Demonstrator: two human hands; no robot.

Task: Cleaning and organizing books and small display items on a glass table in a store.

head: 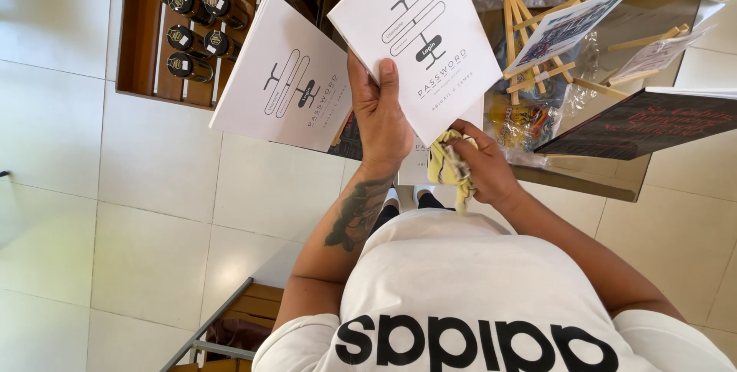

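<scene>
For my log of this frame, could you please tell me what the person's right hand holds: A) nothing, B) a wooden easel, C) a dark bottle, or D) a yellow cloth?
D: the right hand grips a crumpled yellow cloth just below the white booklet that the left hand holds up.

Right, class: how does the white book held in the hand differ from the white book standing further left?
1. The held book is gripped by the left hand; the left book has no hand on it.
2. The held book looks larger and nearer the camera; the left book looks smaller.
3. A yellow cloth in the right hand sits by the held book's lower edge, not by the left book.

Both share the same white cover design.
</scene>
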